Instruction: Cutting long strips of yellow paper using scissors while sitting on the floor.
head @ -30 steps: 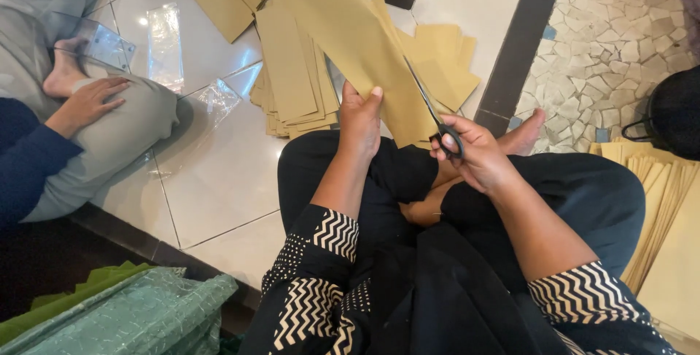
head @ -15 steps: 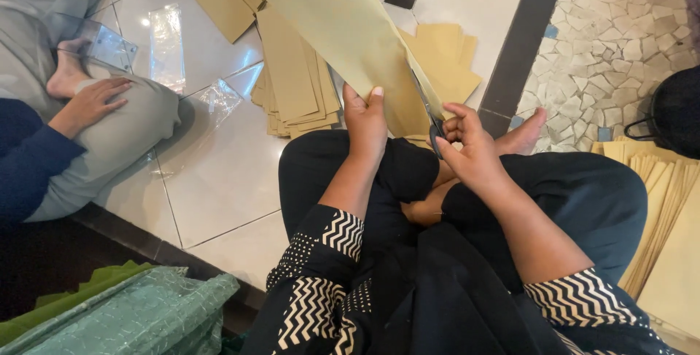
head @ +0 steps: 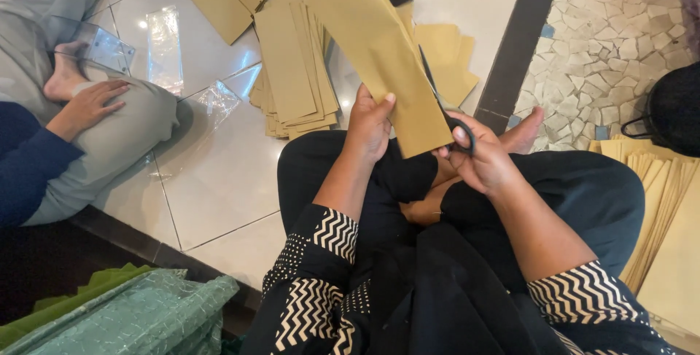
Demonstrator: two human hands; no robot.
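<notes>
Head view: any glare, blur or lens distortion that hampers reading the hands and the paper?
Head view: bright glare spots on the glossy floor tiles and clear plastic sleeve; the left hand, right hand, scissors and tan paper strip are sharp and evenly lit; wide-angle lens bends edges slightly.

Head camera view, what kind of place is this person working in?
Probably a room in a home used for handwork, not a workshop. The person sits on a glossy tiled floor, cutting a tan paper sheet with scissors, with cut paper stacks spread around and another person seated beside.
</notes>
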